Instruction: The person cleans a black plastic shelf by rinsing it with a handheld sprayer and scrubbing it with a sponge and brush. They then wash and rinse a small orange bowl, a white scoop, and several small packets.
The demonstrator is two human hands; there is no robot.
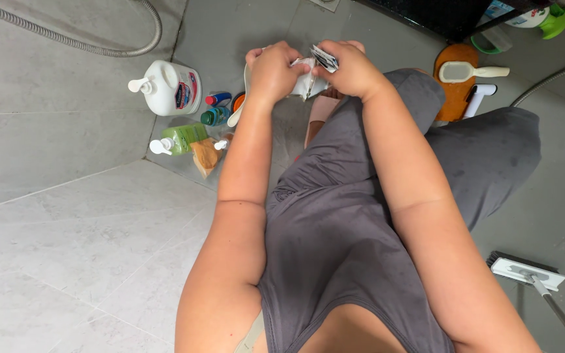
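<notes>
Both sets of fingers pinch a small white packet [308,75], left hand [273,70] and right hand [353,65] closed on opposite ends above the grey tiled floor [67,216]; tearing goes best gripped close together, away from the pump bottles [171,88].

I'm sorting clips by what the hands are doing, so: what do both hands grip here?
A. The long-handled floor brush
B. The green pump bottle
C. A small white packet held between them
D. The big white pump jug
C. The left hand and right hand both close on the small white packet out in front, while the white pump jug, green pump bottle and floor brush sit untouched on the floor.
</notes>
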